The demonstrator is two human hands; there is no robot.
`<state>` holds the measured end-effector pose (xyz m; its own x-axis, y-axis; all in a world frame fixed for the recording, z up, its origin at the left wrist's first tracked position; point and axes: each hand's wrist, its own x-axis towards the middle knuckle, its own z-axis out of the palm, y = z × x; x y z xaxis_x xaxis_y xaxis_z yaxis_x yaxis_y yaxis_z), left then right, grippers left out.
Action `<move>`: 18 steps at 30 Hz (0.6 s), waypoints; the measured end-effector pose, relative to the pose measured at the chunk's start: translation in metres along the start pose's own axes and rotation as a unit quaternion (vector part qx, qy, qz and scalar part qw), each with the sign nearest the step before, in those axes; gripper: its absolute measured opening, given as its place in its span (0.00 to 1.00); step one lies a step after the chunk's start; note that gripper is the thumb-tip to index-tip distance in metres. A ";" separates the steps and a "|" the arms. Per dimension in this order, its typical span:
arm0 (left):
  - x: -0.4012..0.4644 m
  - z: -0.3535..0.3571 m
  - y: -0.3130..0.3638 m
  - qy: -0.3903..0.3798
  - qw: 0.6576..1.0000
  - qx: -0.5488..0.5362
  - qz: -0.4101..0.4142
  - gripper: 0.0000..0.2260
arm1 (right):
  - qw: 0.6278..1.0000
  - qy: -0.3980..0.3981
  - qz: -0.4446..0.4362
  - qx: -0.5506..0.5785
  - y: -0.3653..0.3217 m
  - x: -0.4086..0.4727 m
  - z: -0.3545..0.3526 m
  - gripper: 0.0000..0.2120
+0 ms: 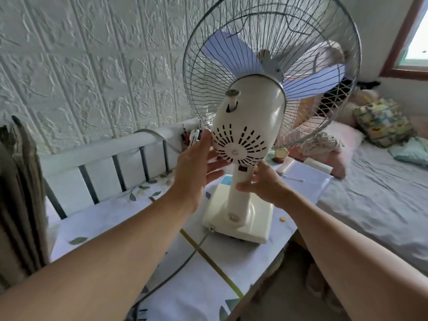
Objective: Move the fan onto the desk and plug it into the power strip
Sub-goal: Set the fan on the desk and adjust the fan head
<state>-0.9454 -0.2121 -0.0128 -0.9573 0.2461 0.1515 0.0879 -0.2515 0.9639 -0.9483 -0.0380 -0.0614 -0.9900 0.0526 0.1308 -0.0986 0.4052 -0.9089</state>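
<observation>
A cream table fan (249, 126) with pale blue blades and a wire cage stands on the desk (111, 230), its square base (243, 222) near the desk's right edge. My right hand (266, 185) wraps around the fan's neck just under the motor housing. My left hand (196, 169) is spread, fingers apart, with its fingertips against the left rear of the vented housing. The fan's grey cord (185, 258) leaves the back of the base and trails across the desk toward the lower left. No power strip is in view.
The desk carries a white leaf-print cloth. A white rail with dark bars (104, 156) and a pen holder (191, 137) stand along the wall. A bed (382, 198) with pillows (384, 122) lies to the right. Small items (281, 155) sit behind the fan.
</observation>
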 end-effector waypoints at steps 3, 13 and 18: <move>0.000 0.005 -0.001 0.005 1.000 0.010 0.010 0.16 | 1.000 -0.023 -0.001 0.011 0.001 0.003 -0.006 0.31; -0.001 0.011 -0.002 0.029 0.999 0.024 0.018 0.17 | 0.998 -0.060 0.004 0.012 0.012 0.022 -0.012 0.33; -0.003 0.014 0.001 0.039 0.999 0.036 0.009 0.29 | 0.998 -0.048 -0.007 -0.046 0.013 0.019 -0.009 0.34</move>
<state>-0.9384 -0.1996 -0.0091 -0.9736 0.1679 0.1549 0.1231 -0.1859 0.9748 -0.9676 -0.0236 -0.0674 -0.9941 -0.0395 0.1013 -0.1076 0.4882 -0.8661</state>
